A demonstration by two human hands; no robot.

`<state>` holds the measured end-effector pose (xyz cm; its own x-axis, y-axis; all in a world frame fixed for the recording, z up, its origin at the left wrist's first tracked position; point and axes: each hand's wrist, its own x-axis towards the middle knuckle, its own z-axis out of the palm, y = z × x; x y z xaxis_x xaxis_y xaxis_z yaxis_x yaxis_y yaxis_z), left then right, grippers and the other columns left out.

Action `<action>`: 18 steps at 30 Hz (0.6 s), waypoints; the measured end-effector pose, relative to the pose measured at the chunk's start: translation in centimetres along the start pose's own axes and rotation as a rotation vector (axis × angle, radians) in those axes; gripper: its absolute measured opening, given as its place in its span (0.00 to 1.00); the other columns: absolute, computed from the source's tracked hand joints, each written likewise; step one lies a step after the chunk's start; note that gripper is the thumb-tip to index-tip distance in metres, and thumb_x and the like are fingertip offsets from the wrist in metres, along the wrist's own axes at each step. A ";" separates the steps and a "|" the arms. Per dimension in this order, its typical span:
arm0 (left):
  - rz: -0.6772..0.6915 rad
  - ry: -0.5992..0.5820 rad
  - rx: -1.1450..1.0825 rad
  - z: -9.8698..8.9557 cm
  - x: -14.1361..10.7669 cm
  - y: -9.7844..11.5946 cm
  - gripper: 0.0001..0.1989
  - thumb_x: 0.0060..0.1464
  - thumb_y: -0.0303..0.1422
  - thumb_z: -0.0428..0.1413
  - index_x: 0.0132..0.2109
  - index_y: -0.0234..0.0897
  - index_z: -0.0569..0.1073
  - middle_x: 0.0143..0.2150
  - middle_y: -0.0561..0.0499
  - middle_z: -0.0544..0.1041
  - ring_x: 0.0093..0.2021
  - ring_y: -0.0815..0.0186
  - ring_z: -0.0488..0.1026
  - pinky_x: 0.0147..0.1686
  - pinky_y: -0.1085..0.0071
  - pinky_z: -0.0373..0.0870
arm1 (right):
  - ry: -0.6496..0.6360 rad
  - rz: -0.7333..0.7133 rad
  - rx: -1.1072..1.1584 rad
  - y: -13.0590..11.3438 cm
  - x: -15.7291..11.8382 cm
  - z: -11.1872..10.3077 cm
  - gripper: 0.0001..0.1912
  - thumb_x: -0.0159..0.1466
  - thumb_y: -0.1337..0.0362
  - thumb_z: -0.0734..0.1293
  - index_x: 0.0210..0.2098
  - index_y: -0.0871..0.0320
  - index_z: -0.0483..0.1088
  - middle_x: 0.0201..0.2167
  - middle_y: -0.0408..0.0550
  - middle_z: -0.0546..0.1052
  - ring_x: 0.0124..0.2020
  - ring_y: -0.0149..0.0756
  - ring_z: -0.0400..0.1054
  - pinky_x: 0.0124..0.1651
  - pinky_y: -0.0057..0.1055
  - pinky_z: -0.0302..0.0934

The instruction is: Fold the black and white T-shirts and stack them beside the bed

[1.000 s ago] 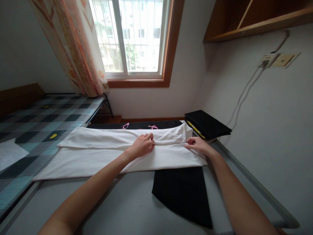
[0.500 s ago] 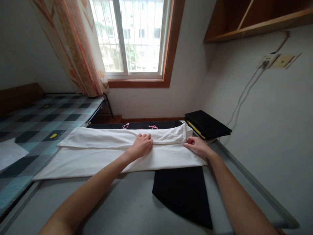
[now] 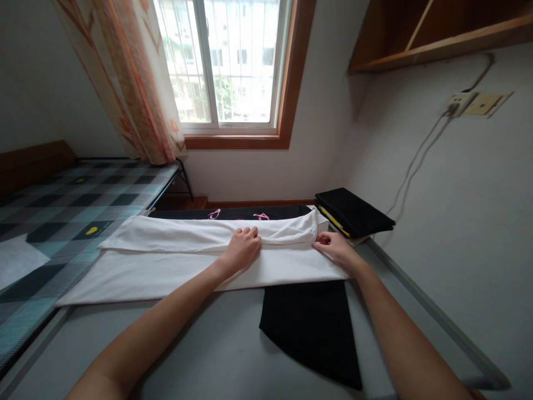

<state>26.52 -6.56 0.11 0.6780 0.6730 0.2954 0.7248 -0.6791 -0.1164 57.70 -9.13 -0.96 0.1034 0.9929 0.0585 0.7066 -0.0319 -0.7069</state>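
A white and black T-shirt lies across the grey tabletop, with a white flap folded over its far part. My left hand rests on the middle of that flap, fingers curled closed on the cloth at the fold's edge. At the flap's right end, my right hand pinches the fabric between thumb and fingers. One black sleeve sticks out towards me from under the white cloth. Beyond the flap shows a black strip with pink lettering. The fingertips of my left hand are hidden.
A stack of folded black clothes, with a yellow edge in it, sits at the back right by the wall. To the left stands a bed with a checked cover. A wooden shelf hangs above a plugged-in cable.
Both hands keep almost the same place and grip. The white cloth's near right corner has shifted very slightly inward.
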 end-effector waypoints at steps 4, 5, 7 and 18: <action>0.016 -0.002 -0.044 0.0 0.0 0.0 0.12 0.63 0.30 0.47 0.39 0.36 0.75 0.43 0.43 0.72 0.41 0.59 0.69 0.41 0.62 0.64 | 0.004 -0.006 0.086 0.4 0.3 0.5 0.14 0.52 0.53 0.67 0.29 0.59 0.73 0.27 0.48 0.76 0.30 0.37 0.67 0.32 0.30 0.58; 0.024 -0.001 -0.050 0.0 0.0 0.0 0.12 0.63 0.30 0.46 0.39 0.36 0.75 0.43 0.43 0.72 0.41 0.60 0.69 0.41 0.62 0.64 | 0.010 -0.002 0.088 0.5 0.3 0.6 0.14 0.53 0.53 0.66 0.28 0.59 0.72 0.28 0.48 0.76 0.30 0.38 0.67 0.33 0.30 0.59; 0.037 -0.002 -0.052 0.1 0.0 0.1 0.12 0.63 0.31 0.47 0.40 0.37 0.75 0.44 0.43 0.72 0.41 0.60 0.69 0.41 0.62 0.65 | 0.034 0.025 0.057 0.5 0.4 1.0 0.14 0.53 0.53 0.66 0.26 0.58 0.72 0.27 0.48 0.76 0.31 0.39 0.67 0.34 0.31 0.59; 0.062 0.061 -0.039 -0.1 0.4 -0.4 0.09 0.61 0.29 0.49 0.42 0.37 0.74 0.45 0.43 0.72 0.42 0.60 0.69 0.40 0.63 0.66 | 0.176 -0.047 0.264 0.0 1.3 1.0 0.17 0.51 0.48 0.67 0.27 0.57 0.69 0.27 0.48 0.76 0.30 0.39 0.68 0.35 0.33 0.62</action>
<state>26.53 -6.05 0.32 0.7120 0.6109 0.3464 0.6753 -0.7308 -0.0992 57.16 -7.71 -1.59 0.2107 0.9567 0.2007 0.5096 0.0677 -0.8577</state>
